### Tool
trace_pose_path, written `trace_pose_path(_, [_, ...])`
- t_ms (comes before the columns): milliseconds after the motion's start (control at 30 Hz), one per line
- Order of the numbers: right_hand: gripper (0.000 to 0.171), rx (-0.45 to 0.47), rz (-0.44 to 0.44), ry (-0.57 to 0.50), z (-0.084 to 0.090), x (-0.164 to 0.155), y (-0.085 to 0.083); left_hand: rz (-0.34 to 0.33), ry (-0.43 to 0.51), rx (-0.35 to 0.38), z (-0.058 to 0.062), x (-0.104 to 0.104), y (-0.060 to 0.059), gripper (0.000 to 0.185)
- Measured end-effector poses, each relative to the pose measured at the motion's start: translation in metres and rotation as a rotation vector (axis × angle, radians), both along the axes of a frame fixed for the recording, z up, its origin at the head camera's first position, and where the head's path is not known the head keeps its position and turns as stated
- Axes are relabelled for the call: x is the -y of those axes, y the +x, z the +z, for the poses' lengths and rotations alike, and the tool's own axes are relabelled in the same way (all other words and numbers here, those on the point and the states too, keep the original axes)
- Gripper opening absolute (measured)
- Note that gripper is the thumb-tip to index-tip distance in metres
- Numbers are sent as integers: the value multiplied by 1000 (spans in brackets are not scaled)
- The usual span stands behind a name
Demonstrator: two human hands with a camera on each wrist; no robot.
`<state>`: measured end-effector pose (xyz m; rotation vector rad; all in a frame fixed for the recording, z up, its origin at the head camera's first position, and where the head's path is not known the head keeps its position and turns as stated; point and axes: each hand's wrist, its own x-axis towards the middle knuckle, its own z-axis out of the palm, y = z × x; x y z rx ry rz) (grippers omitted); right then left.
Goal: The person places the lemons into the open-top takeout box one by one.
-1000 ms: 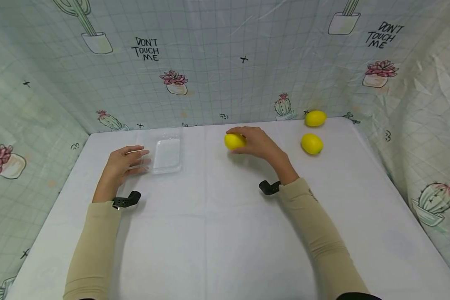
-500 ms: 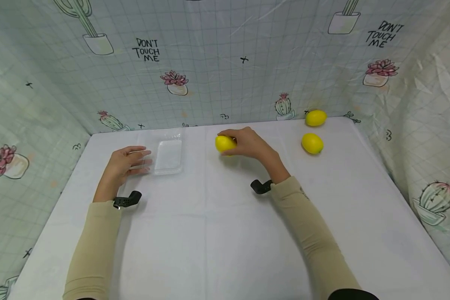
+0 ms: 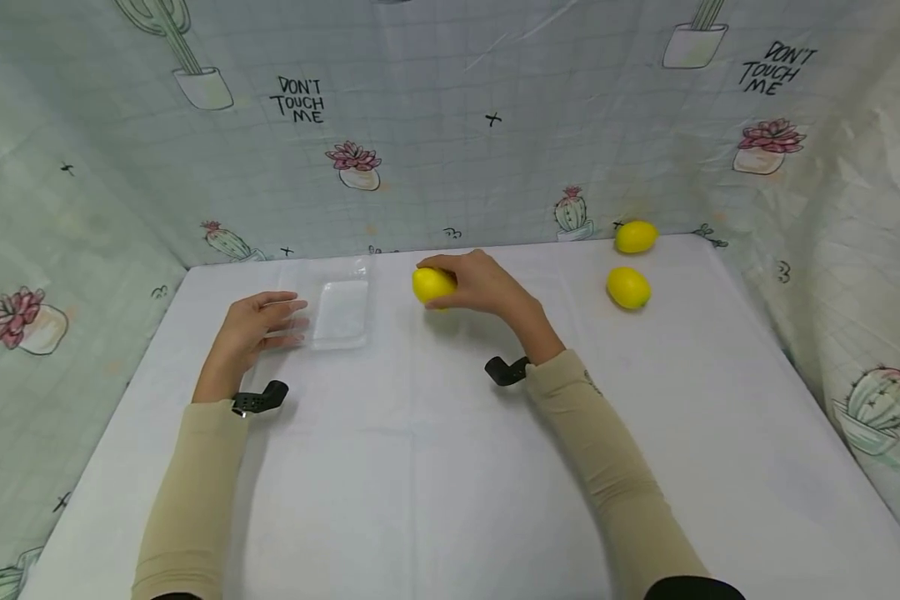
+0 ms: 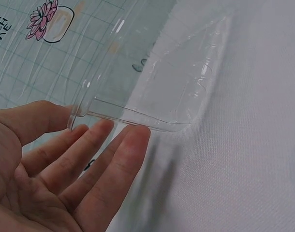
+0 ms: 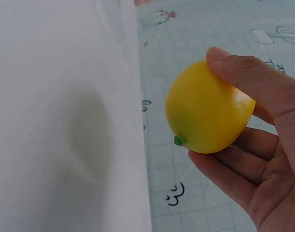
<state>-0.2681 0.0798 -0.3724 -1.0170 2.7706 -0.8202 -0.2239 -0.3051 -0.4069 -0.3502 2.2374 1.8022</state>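
My right hand (image 3: pixel 483 285) grips a yellow lemon (image 3: pixel 432 286) between thumb and fingers, above the table right of the container. In the right wrist view the lemon (image 5: pixel 208 108) shows a small green tip. On the left stands a clear plastic container (image 3: pixel 342 312), its walls hard to make out. My left hand (image 3: pixel 251 329) holds its left side; the left wrist view has the thumb at the container's rim (image 4: pixel 79 104) and the fingertips against its outer wall. Two more lemons lie at the back right, one nearer (image 3: pixel 628 288) and one at the back edge (image 3: pixel 636 237).
A white cloth covers the table (image 3: pixel 390 483). Behind it hangs a curtain (image 3: pixel 420 108) printed with cacti and lettering, which also closes off both sides. Each wrist wears a black camera mount, such as the left mount (image 3: pixel 262 397).
My right hand has carried the lemon leftward, closer to the container. The left hand and the container stay in place, apart from a slight shift of the head view.
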Motion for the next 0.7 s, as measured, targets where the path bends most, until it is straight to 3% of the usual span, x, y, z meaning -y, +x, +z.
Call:
trace_pose_path(333, [62,10,45,-30,3,21,-5,1,-8,14,1,-1,-1,61])
trace_pose_path(500, [62,15,74,-38,2,34,-8,25,24,27,1,-1,0,61])
trace_pose_path(700, [61,4,95,-62,2,42,-8,35,73,-10,-3,-2,-2,63])
